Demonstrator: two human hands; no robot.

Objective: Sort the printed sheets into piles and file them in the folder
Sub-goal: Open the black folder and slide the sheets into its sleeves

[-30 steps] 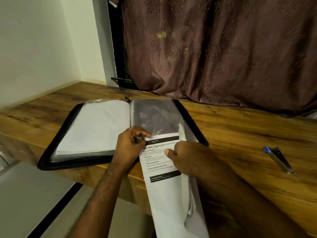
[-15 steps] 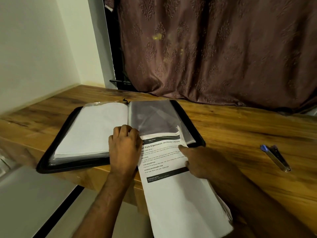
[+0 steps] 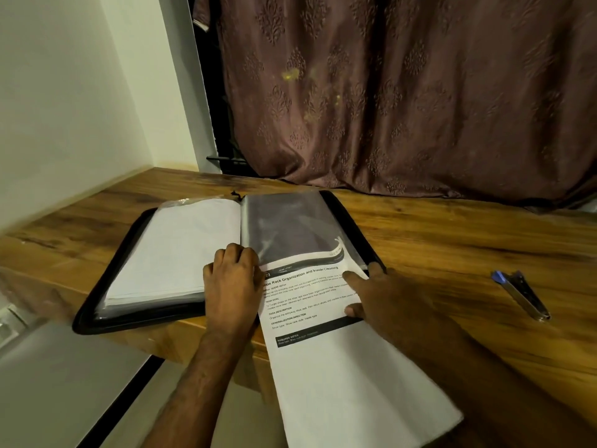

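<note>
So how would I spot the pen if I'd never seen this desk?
Start at the open black zip folder on the wooden desk, then look right, past the person's right hand. Lying alone on bare wood is a slim dark pen with a blue tip, the only thing on the desk that is not paper or folder.

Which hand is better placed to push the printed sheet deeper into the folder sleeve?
Probably the right hand: its fingers lie on the printed sheet. The left hand holds the folder sleeve opening.
</note>
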